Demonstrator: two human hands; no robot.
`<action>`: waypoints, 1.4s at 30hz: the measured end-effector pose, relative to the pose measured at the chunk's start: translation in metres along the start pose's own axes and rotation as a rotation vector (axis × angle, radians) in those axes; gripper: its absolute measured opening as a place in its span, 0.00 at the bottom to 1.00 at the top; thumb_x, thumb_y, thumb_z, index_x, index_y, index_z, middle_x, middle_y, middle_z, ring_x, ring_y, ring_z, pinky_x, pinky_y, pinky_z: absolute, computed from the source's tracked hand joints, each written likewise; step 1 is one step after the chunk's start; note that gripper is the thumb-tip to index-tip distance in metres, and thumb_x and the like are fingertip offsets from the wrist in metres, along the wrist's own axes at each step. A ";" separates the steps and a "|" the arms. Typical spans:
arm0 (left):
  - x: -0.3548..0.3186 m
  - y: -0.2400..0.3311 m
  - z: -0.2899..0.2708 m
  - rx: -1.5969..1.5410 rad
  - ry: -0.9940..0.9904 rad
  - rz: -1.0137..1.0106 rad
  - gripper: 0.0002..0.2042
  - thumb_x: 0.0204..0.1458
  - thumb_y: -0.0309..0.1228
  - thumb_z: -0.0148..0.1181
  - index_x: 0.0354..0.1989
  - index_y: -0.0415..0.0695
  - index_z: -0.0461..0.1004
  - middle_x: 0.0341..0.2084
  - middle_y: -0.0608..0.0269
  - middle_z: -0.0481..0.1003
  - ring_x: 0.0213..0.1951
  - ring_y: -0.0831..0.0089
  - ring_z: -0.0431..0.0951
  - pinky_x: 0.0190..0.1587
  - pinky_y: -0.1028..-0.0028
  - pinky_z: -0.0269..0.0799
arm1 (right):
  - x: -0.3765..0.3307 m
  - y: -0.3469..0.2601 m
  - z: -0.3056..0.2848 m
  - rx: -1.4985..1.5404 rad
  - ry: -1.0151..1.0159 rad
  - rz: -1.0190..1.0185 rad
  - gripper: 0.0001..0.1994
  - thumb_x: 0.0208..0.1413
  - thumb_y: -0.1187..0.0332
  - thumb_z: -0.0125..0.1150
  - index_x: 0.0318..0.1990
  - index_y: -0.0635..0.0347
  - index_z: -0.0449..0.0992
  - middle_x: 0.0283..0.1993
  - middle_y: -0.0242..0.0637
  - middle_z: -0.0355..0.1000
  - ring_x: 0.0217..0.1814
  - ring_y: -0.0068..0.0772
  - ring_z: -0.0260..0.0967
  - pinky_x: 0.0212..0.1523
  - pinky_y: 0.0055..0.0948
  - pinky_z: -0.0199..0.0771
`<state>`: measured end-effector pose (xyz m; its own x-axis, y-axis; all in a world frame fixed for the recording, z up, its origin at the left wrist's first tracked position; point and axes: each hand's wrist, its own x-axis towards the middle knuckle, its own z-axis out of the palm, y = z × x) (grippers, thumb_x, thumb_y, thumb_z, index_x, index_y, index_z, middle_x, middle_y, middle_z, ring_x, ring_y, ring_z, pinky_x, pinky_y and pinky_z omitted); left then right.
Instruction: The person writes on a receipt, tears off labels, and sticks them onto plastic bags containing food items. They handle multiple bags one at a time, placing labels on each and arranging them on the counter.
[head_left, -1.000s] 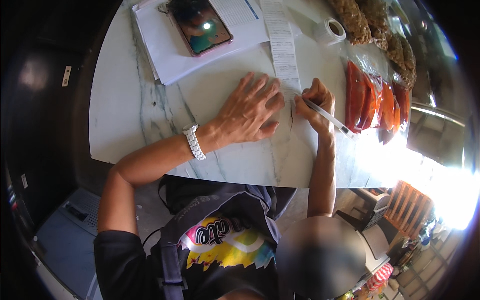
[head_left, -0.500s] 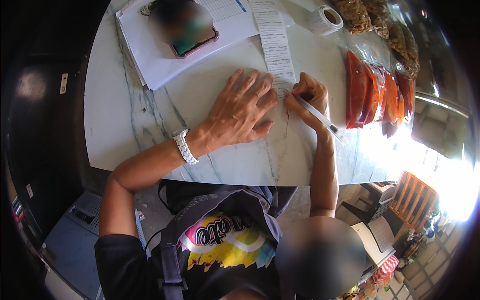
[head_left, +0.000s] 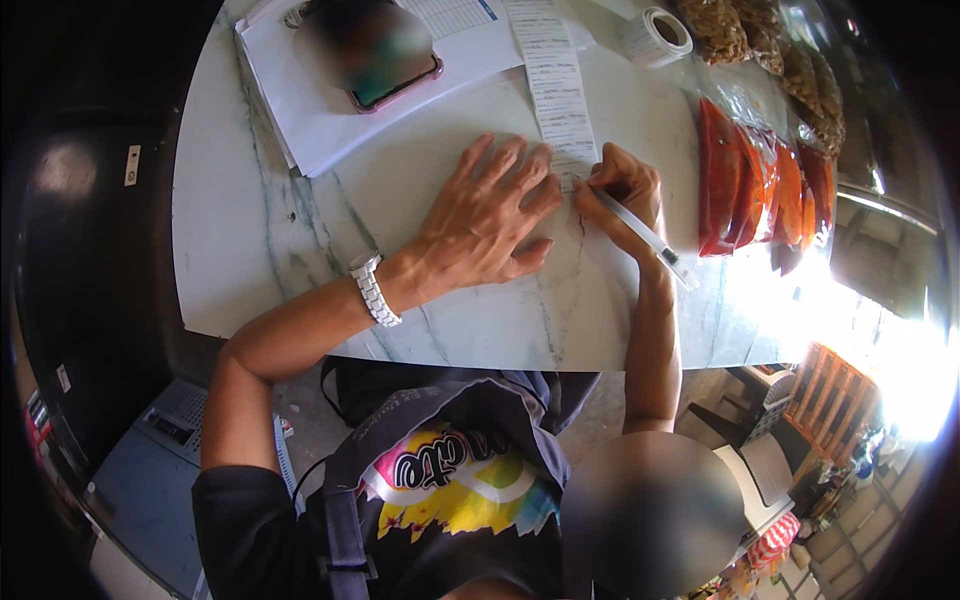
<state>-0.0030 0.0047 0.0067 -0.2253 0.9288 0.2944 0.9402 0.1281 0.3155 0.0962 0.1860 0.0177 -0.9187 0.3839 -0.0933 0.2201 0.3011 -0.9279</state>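
A long strip of white printed labels (head_left: 562, 105) with handwriting on it runs from the far edge of view down to my hands. My right hand (head_left: 625, 200) is closed around a slim white pen (head_left: 645, 232), its writing end at the lower end of the strip and its back end slanting toward me. Flat on the marble-patterned tabletop (head_left: 300, 270), just left of the strip, lies my left hand (head_left: 490, 215), fingers spread. Its fingertips reach the strip's left edge. A white watch (head_left: 373, 288) is on my left wrist. The pen tip is hidden by my fingers.
A roll of labels (head_left: 660, 37) stands at the far right. Near it lie several clear bags of red-orange contents (head_left: 735, 185) and bags of brown bits (head_left: 712, 30). A phone (head_left: 405, 85) rests on stacked white papers (head_left: 290, 100) at far left.
The whole view has shifted slightly, with the table and things appearing a little further right. Both hands keep nearly the same pose on the strip and table.
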 end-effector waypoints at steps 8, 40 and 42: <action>-0.001 0.000 0.000 -0.004 -0.001 0.000 0.25 0.43 0.45 0.61 0.48 0.42 0.71 0.57 0.52 0.62 0.58 0.54 0.61 0.62 0.51 0.55 | 0.003 0.004 -0.001 0.034 -0.028 0.017 0.15 0.43 0.78 0.63 0.20 0.58 0.59 0.20 0.24 0.59 0.22 0.10 0.56 0.21 0.17 0.55; -0.003 -0.001 0.001 0.014 -0.001 0.004 0.26 0.44 0.46 0.61 0.49 0.43 0.71 0.58 0.51 0.61 0.59 0.54 0.61 0.63 0.50 0.53 | 0.005 -0.001 0.004 -0.010 0.061 0.000 0.14 0.40 0.77 0.60 0.19 0.59 0.57 0.18 0.24 0.52 0.22 0.12 0.48 0.21 0.19 0.49; -0.003 0.000 0.000 0.010 -0.004 0.004 0.26 0.44 0.46 0.61 0.49 0.43 0.71 0.58 0.51 0.61 0.59 0.54 0.61 0.63 0.50 0.54 | 0.005 -0.002 0.002 -0.015 0.064 -0.001 0.14 0.40 0.77 0.60 0.19 0.59 0.57 0.18 0.24 0.52 0.22 0.12 0.48 0.21 0.19 0.49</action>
<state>-0.0024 0.0022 0.0061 -0.2201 0.9309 0.2917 0.9437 0.1274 0.3053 0.0902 0.1854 0.0187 -0.8959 0.4389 -0.0689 0.2251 0.3146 -0.9222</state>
